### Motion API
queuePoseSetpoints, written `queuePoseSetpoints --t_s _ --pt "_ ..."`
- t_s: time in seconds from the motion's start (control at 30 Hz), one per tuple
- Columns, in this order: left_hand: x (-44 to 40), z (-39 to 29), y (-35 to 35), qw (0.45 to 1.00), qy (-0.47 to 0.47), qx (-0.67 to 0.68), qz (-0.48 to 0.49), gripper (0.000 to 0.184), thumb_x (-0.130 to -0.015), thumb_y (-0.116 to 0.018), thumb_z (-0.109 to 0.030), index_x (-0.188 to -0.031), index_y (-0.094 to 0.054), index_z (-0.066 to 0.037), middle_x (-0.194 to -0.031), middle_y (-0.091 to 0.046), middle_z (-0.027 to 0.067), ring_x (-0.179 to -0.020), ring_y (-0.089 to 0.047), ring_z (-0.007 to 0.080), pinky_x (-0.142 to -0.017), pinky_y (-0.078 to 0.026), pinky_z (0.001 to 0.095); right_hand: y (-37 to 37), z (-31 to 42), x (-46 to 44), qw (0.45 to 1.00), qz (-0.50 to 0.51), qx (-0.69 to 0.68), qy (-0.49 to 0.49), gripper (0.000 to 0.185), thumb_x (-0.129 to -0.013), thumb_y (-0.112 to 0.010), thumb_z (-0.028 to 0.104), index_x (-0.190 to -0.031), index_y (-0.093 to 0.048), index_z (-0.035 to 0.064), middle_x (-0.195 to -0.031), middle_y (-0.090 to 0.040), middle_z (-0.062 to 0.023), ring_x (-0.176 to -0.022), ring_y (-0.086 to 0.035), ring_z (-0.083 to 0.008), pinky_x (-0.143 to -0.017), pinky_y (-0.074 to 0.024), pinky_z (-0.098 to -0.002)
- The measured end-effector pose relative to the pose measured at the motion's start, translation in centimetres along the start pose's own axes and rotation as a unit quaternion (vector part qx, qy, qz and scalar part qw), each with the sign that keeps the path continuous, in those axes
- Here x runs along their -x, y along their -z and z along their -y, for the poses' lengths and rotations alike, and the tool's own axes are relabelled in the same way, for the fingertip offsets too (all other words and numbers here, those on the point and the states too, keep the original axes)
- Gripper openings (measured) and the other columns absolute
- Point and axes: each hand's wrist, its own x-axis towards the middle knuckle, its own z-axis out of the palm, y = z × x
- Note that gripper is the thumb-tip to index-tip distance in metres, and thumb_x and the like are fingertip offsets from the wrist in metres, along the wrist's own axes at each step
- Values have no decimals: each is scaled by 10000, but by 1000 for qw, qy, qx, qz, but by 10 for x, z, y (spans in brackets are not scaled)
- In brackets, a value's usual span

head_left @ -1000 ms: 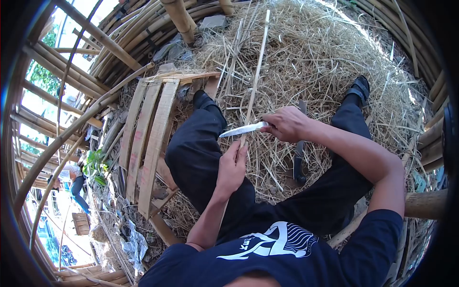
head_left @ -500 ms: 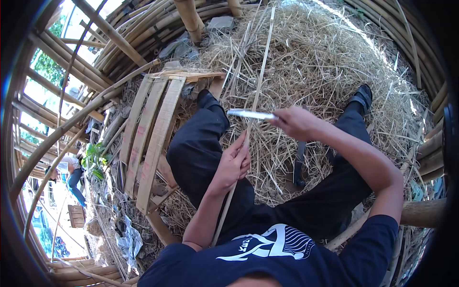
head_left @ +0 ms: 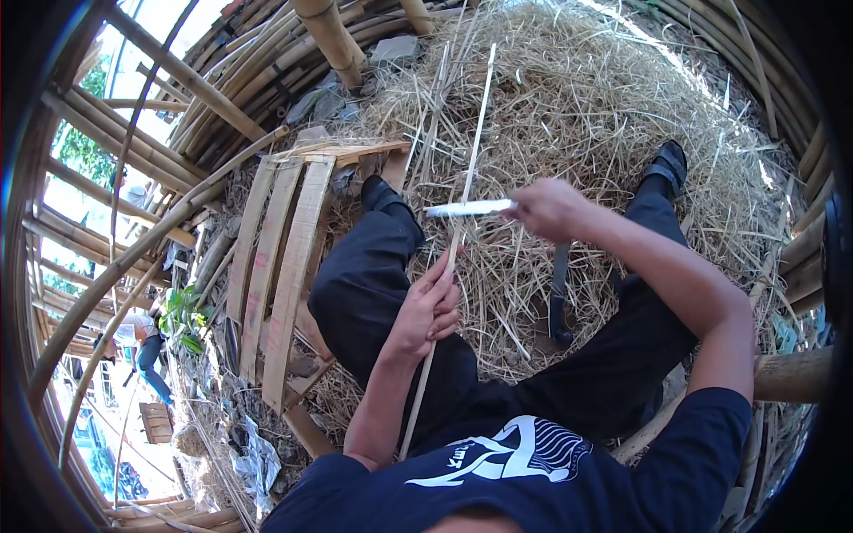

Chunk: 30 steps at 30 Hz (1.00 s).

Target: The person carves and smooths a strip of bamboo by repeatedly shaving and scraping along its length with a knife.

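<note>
A long, thin bamboo strip (head_left: 481, 124) runs from my lap up over the shavings. My left hand (head_left: 428, 311) is closed round its lower part, thumb along the strip. In my right hand (head_left: 553, 210) is a knife (head_left: 471, 209), its bright blade lying across the strip just above my left hand. Whether the edge bites into the strip I cannot tell. A second blade with a black handle (head_left: 558, 318) rests on the shavings between my legs.
Pale bamboo shavings (head_left: 604, 115) cover the ground ahead. To the left stands a slatted wooden crate (head_left: 298, 275), with bamboo poles (head_left: 191, 75) behind it. Further left, outside the bamboo frame, a person (head_left: 147, 351) bends over. A thick bamboo pole (head_left: 793, 377) juts in at right.
My right hand has shifted slightly with the knife, whose blade now lies more level across the strip. My left hand keeps its hold. The whole view has turned a little.
</note>
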Motion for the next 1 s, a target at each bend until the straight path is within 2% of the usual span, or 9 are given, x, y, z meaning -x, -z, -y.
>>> queuePoseSetpoints --t_s 0.17,0.23,0.37,0.4,0.47,0.57,0.67,0.87,1.0 --pt "36 11 -5 999 36 -6 -9 454 -1032 -367 -202 -1478 -285 -234 -576 -251 -56 -362 -217 27 -336 -222 166 39 -65 -3 964 -123 -70 -226 467 -1000 -368 430 -848 -602 56 -639 -568 -88 -573 -531 -220 -544 -425 -398" --pt "29 11 1 999 24 -6 -25 461 -1031 -373 -201 -1481 -281 -239 -576 -254 -54 -364 -221 28 -339 -225 165 39 -59 7 974 -186 -40 -121 450 -1010 -369 402 -848 -599 52 -610 -543 -58 -522 -482 -171 -508 -397 -381" --pt "13 11 -6 996 -14 -55 -62 479 -1023 -404 -176 -1484 -281 -215 -578 -269 -68 -389 -241 21 -356 -226 167 33 2 12 988 14 -134 -80 423 -1007 -402 388 -867 -606 45 -585 -524 -52 -486 -449 -123 -478 -386 -336" --pt "9 10 -9 992 -36 -94 -76 483 -1021 -417 -171 -1485 -284 -206 -578 -264 -81 -403 -245 14 -365 -219 171 22 11 11 990 28 -130 -51 433 -998 -417 407 -903 -614 33 -596 -551 -77 -497 -480 -149 -500 -414 -344" --pt "4 6 -16 991 -46 -102 -78 492 -1014 -439 -155 -1483 -293 -195 -578 -264 -94 -425 -247 7 -378 -220 175 11 31 13 994 60 -87 3 489 -978 -417 454 -922 -633 19 -677 -604 -185 -630 -602 -361 -631 -479 -479" --pt "-3 9 -18 980 -87 -163 -80 485 -1007 -457 -135 -1472 -329 -185 -618 -298 -99 -488 -282 3 -426 -249 172 -15 34 13 986 35 -135 88 500 -980 -399 456 -879 -638 28 -697 -608 -204 -676 -607 -400 -667 -481 -507" --pt "-5 15 -16 968 -116 -198 -100 475 -1006 -457 -127 -1466 -345 -167 -650 -316 -99 -518 -297 0 -448 -264 167 -19 33 14 988 -20 -94 124 385 -976 -457 379 -849 -603 47 -588 -552 -163 -526 -544 -346 -557 -429 -475" --pt "5 24 -9 961 -112 -217 -131 478 -1002 -465 -118 -1464 -344 -128 -683 -347 -92 -546 -296 1 -461 -267 165 2 -23 -3 1000 4 19 -12 419 -960 -481 420 -794 -629 65 -549 -523 -116 -471 -506 -231 -473 -385 -435" --pt "34 32 -8 962 -85 -223 -134 472 -1001 -467 -114 -1458 -355 -122 -700 -364 -90 -554 -307 3 -472 -278 165 50 -82 -6 941 -179 -91 -271 512 -996 -379 436 -819 -617 20 -643 -588 -132 -550 -548 -274 -545 -442 -399"
